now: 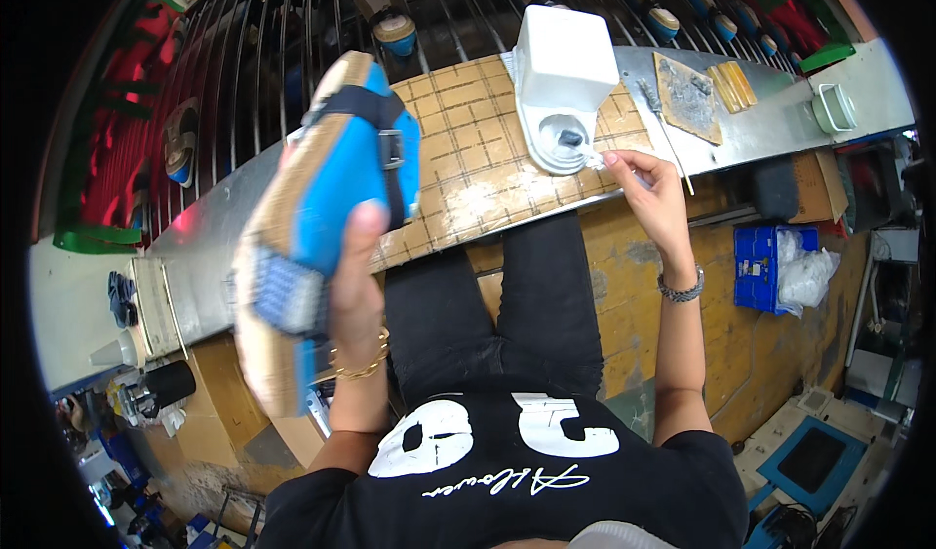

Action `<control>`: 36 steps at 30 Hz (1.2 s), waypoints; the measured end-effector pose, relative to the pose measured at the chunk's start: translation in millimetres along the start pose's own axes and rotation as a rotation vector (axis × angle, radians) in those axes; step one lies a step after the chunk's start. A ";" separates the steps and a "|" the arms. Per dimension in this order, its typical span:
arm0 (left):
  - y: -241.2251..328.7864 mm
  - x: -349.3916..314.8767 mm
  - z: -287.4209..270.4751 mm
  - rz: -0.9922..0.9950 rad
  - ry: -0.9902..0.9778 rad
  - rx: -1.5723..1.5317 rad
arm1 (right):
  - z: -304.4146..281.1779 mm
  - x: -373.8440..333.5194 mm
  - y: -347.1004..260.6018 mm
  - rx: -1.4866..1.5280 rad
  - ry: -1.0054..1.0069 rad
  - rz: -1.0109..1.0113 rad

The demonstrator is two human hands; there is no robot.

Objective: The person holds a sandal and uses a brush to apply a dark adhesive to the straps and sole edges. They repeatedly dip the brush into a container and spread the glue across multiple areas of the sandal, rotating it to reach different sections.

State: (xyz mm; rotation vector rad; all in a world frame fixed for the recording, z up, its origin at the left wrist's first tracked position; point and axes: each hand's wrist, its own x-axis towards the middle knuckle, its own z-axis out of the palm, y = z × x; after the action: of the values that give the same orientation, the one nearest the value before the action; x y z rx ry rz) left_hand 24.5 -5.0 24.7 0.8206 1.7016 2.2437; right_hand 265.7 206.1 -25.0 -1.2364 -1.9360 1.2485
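Observation:
My left hand (356, 276) holds up a blue sandal (327, 208) with a tan sole and a dark strap with a buckle, sole edge toward me, raised above the bench. My right hand (648, 193) reaches to the base of a white glue container (564, 61) that stands on a gridded tan cutting mat (468, 159); its fingers pinch something small and thin at the container's round base, too small to name. Both wrists wear bracelets.
A metal bench top (760, 130) carries a thin metal tool (663, 125), a stained brown pad (690, 96), yellow strips (733, 86) and a pale green cup (834, 108). Behind it a wire rack (292, 42) holds more sandals. A blue crate (759, 266) sits at right.

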 end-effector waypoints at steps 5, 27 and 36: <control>-23.8 -34.4 13.1 0.117 -0.221 0.492 | -10.9 7.8 -0.8 0.115 -0.083 0.070; -24.3 -43.0 11.2 0.537 -0.491 0.569 | -2.3 -39.5 -131.7 -0.219 0.230 -0.948; -8.8 -37.3 7.6 0.349 -0.693 0.555 | -15.9 -35.8 -140.5 -0.261 0.233 -1.146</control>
State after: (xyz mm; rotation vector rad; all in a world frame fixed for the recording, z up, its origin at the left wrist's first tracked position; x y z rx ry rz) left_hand 57.9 -13.8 6.5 1.8688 1.8943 1.3326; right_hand 236.3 158.6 109.8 -0.1800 -2.1041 0.2487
